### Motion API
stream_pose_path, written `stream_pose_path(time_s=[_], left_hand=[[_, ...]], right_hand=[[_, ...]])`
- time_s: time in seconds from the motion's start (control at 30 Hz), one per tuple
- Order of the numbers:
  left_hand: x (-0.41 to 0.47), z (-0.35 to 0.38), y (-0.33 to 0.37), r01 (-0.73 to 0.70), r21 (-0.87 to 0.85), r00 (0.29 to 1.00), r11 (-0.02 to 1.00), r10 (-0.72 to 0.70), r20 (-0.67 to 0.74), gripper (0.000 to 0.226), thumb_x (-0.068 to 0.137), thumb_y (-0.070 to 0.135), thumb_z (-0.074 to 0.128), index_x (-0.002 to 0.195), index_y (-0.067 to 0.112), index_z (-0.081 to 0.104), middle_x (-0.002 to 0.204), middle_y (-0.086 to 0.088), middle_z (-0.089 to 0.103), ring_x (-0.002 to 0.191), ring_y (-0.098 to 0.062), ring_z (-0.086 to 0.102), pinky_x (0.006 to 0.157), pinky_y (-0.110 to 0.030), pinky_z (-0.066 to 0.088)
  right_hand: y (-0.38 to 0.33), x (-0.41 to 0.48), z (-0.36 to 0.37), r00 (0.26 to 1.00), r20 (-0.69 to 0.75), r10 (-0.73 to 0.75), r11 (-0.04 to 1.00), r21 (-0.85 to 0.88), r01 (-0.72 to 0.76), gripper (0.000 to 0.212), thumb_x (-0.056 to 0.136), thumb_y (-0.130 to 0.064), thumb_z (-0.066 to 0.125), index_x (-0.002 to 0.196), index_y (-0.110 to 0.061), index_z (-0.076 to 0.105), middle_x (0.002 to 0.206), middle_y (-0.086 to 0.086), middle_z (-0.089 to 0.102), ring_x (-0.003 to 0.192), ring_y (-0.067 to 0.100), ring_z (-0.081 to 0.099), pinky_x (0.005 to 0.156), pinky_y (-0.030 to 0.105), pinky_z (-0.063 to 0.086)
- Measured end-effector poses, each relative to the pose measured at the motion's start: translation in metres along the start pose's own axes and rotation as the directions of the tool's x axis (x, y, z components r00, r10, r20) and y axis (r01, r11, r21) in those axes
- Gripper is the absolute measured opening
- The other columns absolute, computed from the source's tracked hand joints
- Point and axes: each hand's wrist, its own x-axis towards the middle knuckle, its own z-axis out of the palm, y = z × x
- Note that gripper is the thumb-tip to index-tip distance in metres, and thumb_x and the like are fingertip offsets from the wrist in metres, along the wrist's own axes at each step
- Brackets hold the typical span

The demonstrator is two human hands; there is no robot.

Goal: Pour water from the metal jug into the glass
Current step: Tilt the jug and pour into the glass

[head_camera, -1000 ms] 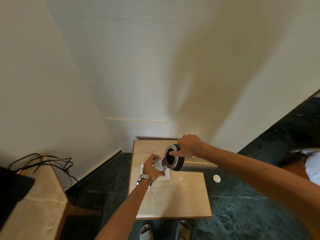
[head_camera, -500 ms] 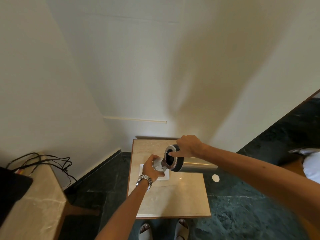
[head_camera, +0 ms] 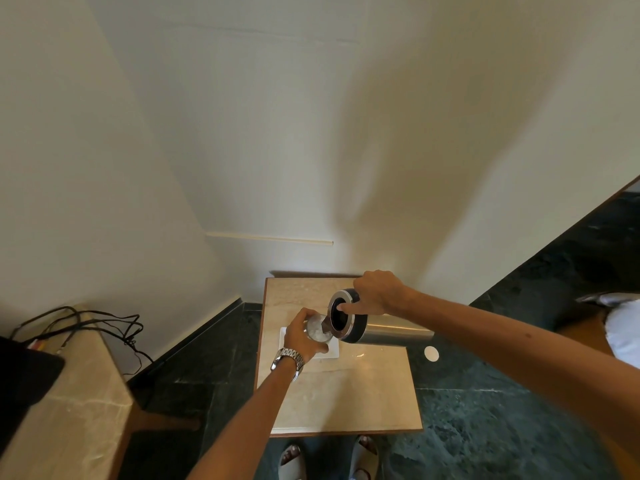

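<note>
A steel jug (head_camera: pixel 391 330) with a black lid is tipped almost flat over a small marble table (head_camera: pixel 346 400), its spout touching the rim of a clear glass (head_camera: pixel 317 328). My right hand (head_camera: pixel 375 292) grips the jug's top, thumb pressed on the lid. My left hand (head_camera: pixel 301 337), with a metal watch on the wrist, wraps around the glass and holds it just above a white square coaster (head_camera: pixel 329 349). Water shows inside the glass.
White walls close in behind and to the left of the table. A marble counter (head_camera: pixel 76 403) with black cables (head_camera: pixel 93 323) and a dark device stands at the left. A small white disc (head_camera: pixel 431 353) lies on the dark green floor. My feet in sandals show below the table edge.
Jug and glass stay together in nearly the same place; the jug remains tipped and both hands keep their grip.
</note>
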Motion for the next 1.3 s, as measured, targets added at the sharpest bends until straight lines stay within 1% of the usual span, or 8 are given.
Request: stream_pose_path(time_s=[0.23,0.5,0.63,0.77,0.87,1.03,1.17,1.3], left_hand=[[0.003,0.003,0.0,-0.009,0.015,1.0,1.0,0.008,0.002,0.066,0.062,-0.005,0.09,0.119,0.009,0.058,0.121,-0.009,0.065,0.108,-0.026,0.059,0.092,-0.041,0.056],[0.004,0.005,0.003,-0.01,0.007,1.0,1.0,0.01,0.008,0.068,0.061,-0.006,0.09,0.119,0.01,0.058,0.117,-0.005,0.064,0.109,-0.028,0.059,0.083,-0.033,0.054],[0.006,0.004,0.005,-0.02,-0.002,1.0,1.0,0.02,0.003,0.069,0.06,-0.005,0.09,0.119,0.01,0.058,0.121,-0.008,0.064,0.109,-0.028,0.059,0.085,-0.035,0.056],[0.01,0.001,0.007,-0.01,0.0,1.0,1.0,0.01,-0.01,0.069,0.058,-0.007,0.09,0.117,0.008,0.058,0.12,-0.009,0.064,0.107,-0.03,0.061,0.089,-0.044,0.059],[0.014,-0.001,0.004,-0.023,0.033,1.0,0.999,0.023,-0.013,0.069,0.059,-0.004,0.091,0.117,0.009,0.058,0.121,-0.01,0.064,0.11,-0.032,0.061,0.092,-0.045,0.059],[0.027,-0.002,-0.005,0.008,0.101,1.0,0.995,-0.006,-0.018,0.074,0.058,-0.004,0.093,0.121,0.009,0.056,0.124,-0.012,0.063,0.114,-0.034,0.061,0.093,-0.044,0.058],[0.048,0.007,-0.027,0.062,0.12,0.997,0.991,-0.057,-0.047,0.075,0.057,-0.001,0.094,0.12,0.01,0.054,0.123,-0.012,0.063,0.112,-0.034,0.061,0.089,-0.04,0.058],[0.084,0.029,-0.057,0.1,0.126,0.99,0.987,-0.086,-0.114,0.079,0.057,0.0,0.095,0.121,0.012,0.051,0.123,-0.011,0.062,0.111,-0.034,0.062,0.09,-0.045,0.06]], right_hand=[[0.002,0.0,0.0,1.0,0.012,-0.003,1.0,-0.008,0.003,0.07,0.084,-0.076,0.047,0.084,-0.011,0.072,0.072,0.002,0.072,0.047,0.011,0.052,0.056,0.024,0.049],[0.005,-0.003,-0.007,1.0,0.015,0.003,1.0,0.003,-0.003,0.068,0.084,-0.075,0.048,0.077,-0.011,0.069,0.066,0.001,0.067,0.046,0.01,0.05,0.053,0.022,0.045],[0.013,-0.01,-0.011,1.0,0.011,0.026,0.997,0.077,-0.027,0.062,0.086,-0.072,0.05,0.068,-0.014,0.059,0.065,0.002,0.065,0.048,0.012,0.051,0.052,0.023,0.044],[0.026,-0.019,-0.008,0.996,0.043,0.079,0.983,0.163,-0.085,0.069,0.086,-0.072,0.051,0.077,-0.006,0.067,0.072,0.009,0.07,0.064,0.025,0.065,0.068,0.037,0.057],[0.036,-0.027,0.001,0.992,0.027,0.124,0.947,0.297,-0.126,0.07,0.087,-0.068,0.053,0.077,-0.001,0.071,0.07,0.012,0.07,0.059,0.023,0.06,0.068,0.037,0.056],[0.058,-0.042,0.043,0.952,0.03,0.305,0.728,0.637,-0.253,0.067,0.087,-0.06,0.061,0.076,0.005,0.072,0.071,0.02,0.073,0.064,0.033,0.07,0.068,0.049,0.06],[0.065,-0.04,0.09,0.831,0.071,0.551,0.494,0.775,-0.394,0.082,0.082,-0.071,0.059,0.061,0.008,0.064,0.058,0.018,0.069,0.053,0.031,0.067,0.059,0.043,0.058],[0.069,-0.024,0.153,0.704,0.08,0.706,0.312,0.857,-0.41,0.073,0.09,-0.068,0.046,0.046,-0.011,0.047,0.045,0.012,0.052,0.042,0.02,0.052,0.049,0.037,0.048]])
